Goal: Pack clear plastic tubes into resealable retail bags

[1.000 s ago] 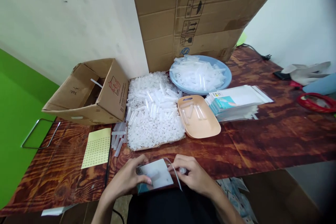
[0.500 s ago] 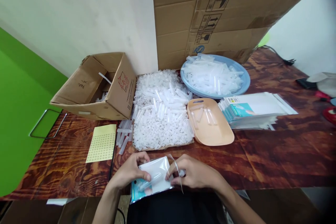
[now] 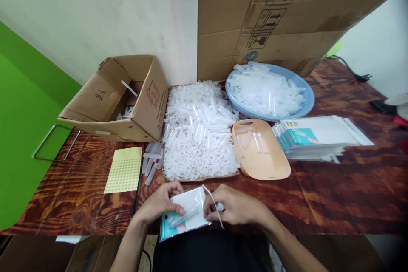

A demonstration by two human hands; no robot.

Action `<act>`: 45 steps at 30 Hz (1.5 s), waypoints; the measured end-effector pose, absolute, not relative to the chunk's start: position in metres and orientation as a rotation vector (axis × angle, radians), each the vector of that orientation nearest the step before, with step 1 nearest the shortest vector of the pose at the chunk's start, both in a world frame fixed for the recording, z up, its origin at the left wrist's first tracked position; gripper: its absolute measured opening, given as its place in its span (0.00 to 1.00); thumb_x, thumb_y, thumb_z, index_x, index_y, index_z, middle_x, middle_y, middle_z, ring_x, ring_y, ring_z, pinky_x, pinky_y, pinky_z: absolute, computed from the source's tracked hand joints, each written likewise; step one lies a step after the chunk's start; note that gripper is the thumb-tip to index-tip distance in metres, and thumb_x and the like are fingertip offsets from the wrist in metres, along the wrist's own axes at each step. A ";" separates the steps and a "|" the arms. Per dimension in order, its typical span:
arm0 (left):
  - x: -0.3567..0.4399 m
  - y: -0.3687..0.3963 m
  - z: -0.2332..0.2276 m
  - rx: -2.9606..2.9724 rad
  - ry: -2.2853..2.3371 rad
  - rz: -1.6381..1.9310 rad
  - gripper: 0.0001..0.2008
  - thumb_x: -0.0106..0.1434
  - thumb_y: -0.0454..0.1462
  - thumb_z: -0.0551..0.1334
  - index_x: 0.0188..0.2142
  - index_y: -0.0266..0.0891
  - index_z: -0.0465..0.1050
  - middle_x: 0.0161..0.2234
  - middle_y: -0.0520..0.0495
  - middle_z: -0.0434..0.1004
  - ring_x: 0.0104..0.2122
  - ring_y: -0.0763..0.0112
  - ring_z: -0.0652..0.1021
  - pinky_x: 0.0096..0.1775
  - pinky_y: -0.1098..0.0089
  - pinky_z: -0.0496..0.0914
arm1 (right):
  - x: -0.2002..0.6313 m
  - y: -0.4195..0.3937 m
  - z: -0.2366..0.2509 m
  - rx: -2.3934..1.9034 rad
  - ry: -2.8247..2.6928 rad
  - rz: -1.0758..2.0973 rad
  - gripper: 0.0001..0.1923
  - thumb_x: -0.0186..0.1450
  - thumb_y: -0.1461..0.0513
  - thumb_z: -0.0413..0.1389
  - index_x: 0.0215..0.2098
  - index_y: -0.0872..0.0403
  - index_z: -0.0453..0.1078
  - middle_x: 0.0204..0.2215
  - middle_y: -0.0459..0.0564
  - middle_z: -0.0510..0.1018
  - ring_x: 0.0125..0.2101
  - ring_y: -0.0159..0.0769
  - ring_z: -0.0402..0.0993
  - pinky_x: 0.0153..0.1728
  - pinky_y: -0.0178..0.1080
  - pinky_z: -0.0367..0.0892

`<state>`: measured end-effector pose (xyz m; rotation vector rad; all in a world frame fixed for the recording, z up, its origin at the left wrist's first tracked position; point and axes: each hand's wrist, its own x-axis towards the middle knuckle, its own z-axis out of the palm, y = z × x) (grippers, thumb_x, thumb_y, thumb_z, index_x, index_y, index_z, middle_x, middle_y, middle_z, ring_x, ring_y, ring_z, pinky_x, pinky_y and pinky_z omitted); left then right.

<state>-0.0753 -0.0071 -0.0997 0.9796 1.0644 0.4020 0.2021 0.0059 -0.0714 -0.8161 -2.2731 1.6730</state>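
Observation:
My left hand (image 3: 158, 205) grips the left part of a clear packaging bag (image 3: 198, 222) with a white and teal printed card, thumb on top. A clear plastic tube (image 3: 186, 217) lies inside that bag. At the bag's right-hand mouth, my right hand (image 3: 237, 207) has its fingers closed, partly behind the raised sealing flap (image 3: 214, 201). The rounded end of another translucent tube (image 3: 220, 207) pokes out from this hand; the rest of it is hidden by the fingers.
Behind my hands lies a pile of small clear plastic pieces (image 3: 199, 163) and tubes. A peach tray (image 3: 270, 168) with several tubes, a blue basin (image 3: 309, 97) and stacked bags (image 3: 331, 129) are rightward. An open carton (image 3: 108, 131) and yellow sticker sheet (image 3: 123, 174) stand left.
The view has shifted slightly. Both hands keep hold at the bag, and my right fingers sit a little further into its mouth. The flap stands slightly differently.

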 end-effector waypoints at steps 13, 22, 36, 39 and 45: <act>-0.072 -0.009 -0.094 0.976 1.064 0.378 0.25 0.41 0.42 0.79 0.33 0.36 0.69 0.27 0.55 0.71 0.28 0.73 0.67 0.29 0.75 0.55 | 0.201 0.003 -0.074 -0.826 -2.281 1.674 0.03 0.63 0.67 0.61 0.36 0.55 0.75 0.27 0.43 0.76 0.27 0.30 0.71 0.31 0.30 0.62; -0.072 -0.007 -0.091 0.990 1.065 0.362 0.24 0.42 0.40 0.79 0.34 0.37 0.69 0.28 0.55 0.72 0.29 0.73 0.67 0.29 0.75 0.55 | 0.205 0.007 -0.075 -0.889 -2.361 1.701 0.06 0.65 0.64 0.61 0.41 0.55 0.74 0.29 0.44 0.77 0.29 0.32 0.69 0.32 0.31 0.59; -0.072 -0.009 -0.096 0.937 1.041 0.352 0.26 0.40 0.39 0.80 0.33 0.37 0.69 0.28 0.54 0.74 0.28 0.73 0.69 0.29 0.75 0.56 | 0.200 0.009 -0.072 -0.826 -2.298 1.764 0.06 0.61 0.68 0.60 0.37 0.55 0.76 0.25 0.41 0.73 0.25 0.28 0.68 0.30 0.28 0.61; -0.072 -0.009 -0.094 0.947 1.045 0.348 0.26 0.40 0.41 0.80 0.33 0.37 0.69 0.28 0.54 0.74 0.28 0.72 0.69 0.29 0.75 0.57 | 0.200 0.008 -0.072 -0.827 -2.289 1.762 0.06 0.61 0.68 0.60 0.37 0.55 0.76 0.25 0.41 0.73 0.25 0.28 0.68 0.30 0.28 0.61; -0.073 -0.010 -0.094 0.960 1.051 0.342 0.27 0.40 0.42 0.80 0.33 0.37 0.68 0.28 0.54 0.74 0.28 0.72 0.70 0.29 0.75 0.57 | 0.200 0.005 -0.073 -0.836 -2.295 1.709 0.07 0.62 0.67 0.59 0.38 0.55 0.76 0.25 0.42 0.74 0.23 0.27 0.66 0.29 0.29 0.60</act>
